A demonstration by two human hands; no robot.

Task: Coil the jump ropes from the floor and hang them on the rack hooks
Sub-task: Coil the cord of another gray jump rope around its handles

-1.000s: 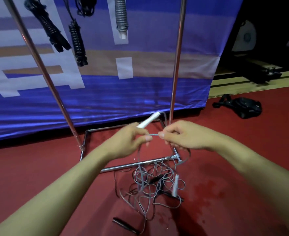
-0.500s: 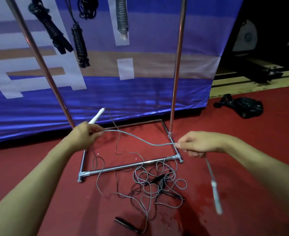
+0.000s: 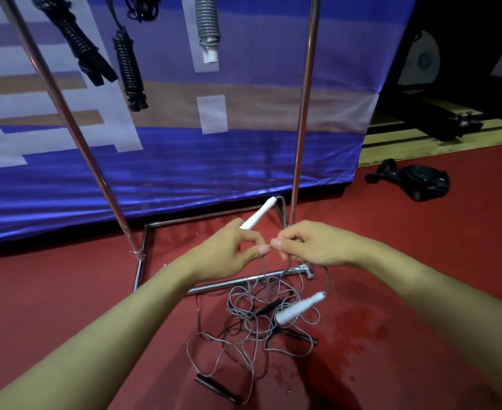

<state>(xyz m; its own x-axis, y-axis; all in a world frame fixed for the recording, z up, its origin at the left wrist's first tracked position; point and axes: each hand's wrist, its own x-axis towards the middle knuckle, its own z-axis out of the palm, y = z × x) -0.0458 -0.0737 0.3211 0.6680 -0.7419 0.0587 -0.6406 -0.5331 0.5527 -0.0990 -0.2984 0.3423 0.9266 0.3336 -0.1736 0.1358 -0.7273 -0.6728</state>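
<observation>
My left hand (image 3: pixel 229 251) grips a white jump-rope handle (image 3: pixel 258 213) that points up and away. Its grey cord (image 3: pixel 283 211) loops from the handle tip down to my right hand (image 3: pixel 311 245), which pinches it right next to my left thumb. The other white handle (image 3: pixel 300 307) dangles below my right hand over a tangle of grey and black ropes (image 3: pixel 252 327) on the red floor. A black handle (image 3: pixel 214 389) lies near the front. Three coiled ropes hang on the rack above: two black (image 3: pixel 78 45) (image 3: pixel 128 69) and one grey (image 3: pixel 208 25).
The chrome rack has two slanted poles (image 3: pixel 75 125) (image 3: pixel 303 108) and a floor frame (image 3: pixel 243 281) just behind the tangle. A blue banner (image 3: pixel 184 161) stands behind it. A black bag (image 3: pixel 421 182) lies on the floor at right, near wooden boards (image 3: pixel 421 137).
Half a second ago my hands were spread apart with cord stretched between them; now they have come together in front of the rack. The loose white handle swung in below my right hand.
</observation>
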